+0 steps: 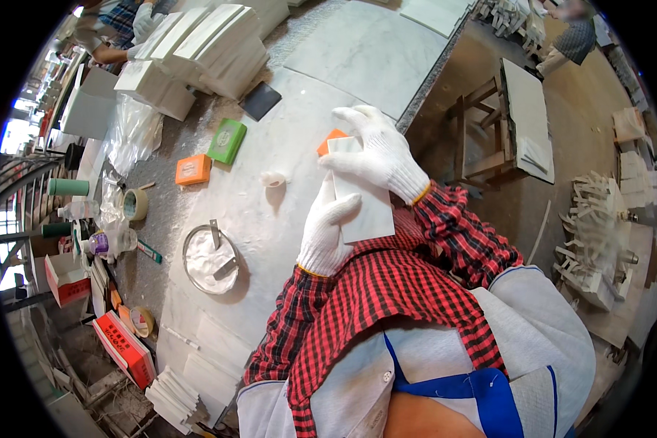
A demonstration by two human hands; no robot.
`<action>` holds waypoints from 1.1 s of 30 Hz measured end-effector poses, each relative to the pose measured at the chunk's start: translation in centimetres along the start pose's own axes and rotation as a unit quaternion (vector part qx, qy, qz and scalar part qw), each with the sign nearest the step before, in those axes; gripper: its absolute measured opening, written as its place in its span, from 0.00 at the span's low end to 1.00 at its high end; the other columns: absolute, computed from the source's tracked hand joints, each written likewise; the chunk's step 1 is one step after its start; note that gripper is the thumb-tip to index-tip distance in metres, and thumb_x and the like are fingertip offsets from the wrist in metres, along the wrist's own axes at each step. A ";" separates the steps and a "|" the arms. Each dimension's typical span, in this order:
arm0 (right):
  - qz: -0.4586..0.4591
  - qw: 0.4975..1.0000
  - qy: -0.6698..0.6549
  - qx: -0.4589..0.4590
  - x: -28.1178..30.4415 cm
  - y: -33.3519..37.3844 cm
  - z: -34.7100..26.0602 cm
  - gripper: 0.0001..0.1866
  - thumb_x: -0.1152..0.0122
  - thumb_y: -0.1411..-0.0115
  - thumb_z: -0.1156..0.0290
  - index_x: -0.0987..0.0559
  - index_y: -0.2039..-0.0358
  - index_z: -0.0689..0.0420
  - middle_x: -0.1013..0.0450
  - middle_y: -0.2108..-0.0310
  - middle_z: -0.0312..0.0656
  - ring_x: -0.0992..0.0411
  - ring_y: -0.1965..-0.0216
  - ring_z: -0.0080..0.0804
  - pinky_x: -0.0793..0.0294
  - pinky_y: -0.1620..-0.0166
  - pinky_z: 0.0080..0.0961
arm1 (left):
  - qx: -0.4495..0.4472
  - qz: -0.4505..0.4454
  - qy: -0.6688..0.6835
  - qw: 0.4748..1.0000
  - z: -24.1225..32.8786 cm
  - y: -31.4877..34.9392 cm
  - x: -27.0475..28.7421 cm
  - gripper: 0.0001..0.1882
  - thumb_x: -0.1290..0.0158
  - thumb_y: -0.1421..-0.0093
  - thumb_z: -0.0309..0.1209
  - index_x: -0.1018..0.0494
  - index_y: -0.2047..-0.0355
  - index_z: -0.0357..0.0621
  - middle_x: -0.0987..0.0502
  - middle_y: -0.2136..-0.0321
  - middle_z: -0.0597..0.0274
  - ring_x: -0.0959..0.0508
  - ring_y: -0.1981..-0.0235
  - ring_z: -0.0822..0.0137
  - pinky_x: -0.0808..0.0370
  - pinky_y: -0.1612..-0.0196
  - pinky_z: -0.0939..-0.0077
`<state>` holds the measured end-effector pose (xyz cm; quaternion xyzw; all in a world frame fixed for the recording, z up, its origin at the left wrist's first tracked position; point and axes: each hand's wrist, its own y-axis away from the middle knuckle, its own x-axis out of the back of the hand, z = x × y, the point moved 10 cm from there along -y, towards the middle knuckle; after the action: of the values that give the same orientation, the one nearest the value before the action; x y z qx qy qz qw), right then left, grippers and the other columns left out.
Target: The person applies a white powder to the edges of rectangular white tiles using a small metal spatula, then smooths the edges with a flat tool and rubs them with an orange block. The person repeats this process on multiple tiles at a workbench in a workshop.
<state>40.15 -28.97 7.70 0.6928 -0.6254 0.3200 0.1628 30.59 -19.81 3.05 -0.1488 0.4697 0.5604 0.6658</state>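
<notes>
Both my hands wear white knitted gloves and hold a thin white rectangular tile (370, 213) upright in front of me. My left hand (324, 232) grips its left edge, thumb across the face. My right hand (379, 152) is at the upper part, its thumb lying over the tile and its other fingers stretched past the top. An orange block (331, 141) shows partly behind the tile by my right fingers; I cannot tell whether it is held or lies on the table. To the left stands a round tub of white paste (201, 255) with metal scrapers in it.
Left on the table lie an orange block (193, 169), a green block (227, 141), a dark square pad (260, 101) and a small white lump (273, 179). Tile stacks (219, 55) stand at the far left, near a co-worker's arm. Tape rolls (134, 204) and bottles line the left side.
</notes>
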 end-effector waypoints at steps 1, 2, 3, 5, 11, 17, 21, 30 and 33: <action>-0.019 1.000 0.014 0.005 -0.3 -0.8 0.1 0.34 0.30 0.43 0.59 0.25 0.37 0.54 0.29 0.39 0.50 0.27 0.41 0.50 0.29 0.36 0.39 | 0.009 -0.021 0.001 1.000 -0.3 -0.2 0.1 0.41 0.48 0.37 0.20 0.49 0.26 0.42 0.30 0.38 0.48 0.21 0.43 0.50 0.19 0.43 0.52; 0.041 0.999 0.010 0.001 1.0 -1.9 1.0 0.31 0.31 0.42 0.60 0.24 0.39 0.55 0.27 0.41 0.49 0.26 0.42 0.49 0.28 0.37 0.39 | 0.017 -0.042 0.002 0.999 -0.5 -0.3 0.0 0.41 0.47 0.37 0.21 0.50 0.26 0.42 0.29 0.38 0.47 0.21 0.44 0.49 0.18 0.45 0.49; 0.100 0.995 0.006 -0.004 2.1 -2.9 2.5 0.28 0.33 0.40 0.61 0.22 0.40 0.56 0.26 0.43 0.49 0.25 0.43 0.48 0.28 0.38 0.38 | 0.008 -0.045 0.012 0.999 -0.4 -0.2 -0.2 0.39 0.47 0.35 0.23 0.49 0.26 0.42 0.29 0.39 0.47 0.21 0.44 0.48 0.18 0.45 0.48; 0.215 0.976 0.007 0.022 4.7 -4.0 5.3 0.22 0.38 0.36 0.66 0.20 0.43 0.58 0.22 0.47 0.47 0.23 0.46 0.45 0.26 0.40 0.36 | -0.009 -0.049 0.032 0.998 -0.1 0.1 -1.0 0.36 0.47 0.32 0.27 0.48 0.27 0.41 0.29 0.39 0.46 0.20 0.45 0.46 0.18 0.46 0.44; 0.062 0.964 -0.244 -0.087 2.6 -0.6 9.2 0.21 0.53 0.29 0.78 0.22 0.40 0.57 0.20 0.60 0.39 0.25 0.68 0.19 0.24 0.62 0.19 | -0.073 -0.076 0.150 0.983 2.6 -0.1 -0.4 0.39 0.60 0.26 0.57 0.47 0.27 0.42 0.29 0.38 0.46 0.21 0.46 0.46 0.21 0.44 0.41; -0.095 0.934 -0.310 -0.147 -1.2 4.9 9.3 0.17 0.46 0.30 0.73 0.20 0.44 0.63 0.25 0.71 0.34 0.30 0.67 0.18 0.26 0.58 0.20 | -0.087 -0.067 0.180 0.977 3.0 -0.4 0.9 0.42 0.65 0.26 0.62 0.48 0.26 0.42 0.32 0.35 0.50 0.27 0.38 0.48 0.28 0.37 0.46; -0.047 0.966 -0.226 -0.119 0.7 5.8 7.8 0.20 0.34 0.34 0.62 0.18 0.47 0.62 0.16 0.57 0.43 0.21 0.55 0.23 0.23 0.51 0.24 | -0.107 -0.062 0.178 0.976 2.7 -1.4 1.9 0.40 0.65 0.25 0.61 0.44 0.28 0.39 0.32 0.34 0.52 0.30 0.36 0.52 0.32 0.34 0.52; -0.084 0.963 -0.226 -0.118 -0.1 6.1 4.5 0.39 0.28 0.40 0.54 0.28 0.35 0.62 0.21 0.49 0.48 0.23 0.54 0.28 0.23 0.48 0.26 | -0.107 -0.073 0.084 0.988 2.2 -2.4 1.5 0.43 0.65 0.26 0.64 0.45 0.27 0.40 0.35 0.32 0.52 0.32 0.33 0.52 0.36 0.30 0.52; -0.088 0.971 -0.207 -0.077 -2.3 5.9 3.2 0.53 0.25 0.44 0.53 0.43 0.26 0.62 0.34 0.36 0.56 0.31 0.38 0.40 0.31 0.37 0.31 | -0.121 -0.051 0.055 0.990 1.7 -2.5 0.6 0.45 0.64 0.28 0.66 0.46 0.26 0.43 0.36 0.31 0.53 0.33 0.32 0.53 0.37 0.30 0.53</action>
<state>35.18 -30.13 2.82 0.7816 -0.6049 0.1054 0.1103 33.55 -19.07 2.60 -0.2828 0.4259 0.5695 0.6437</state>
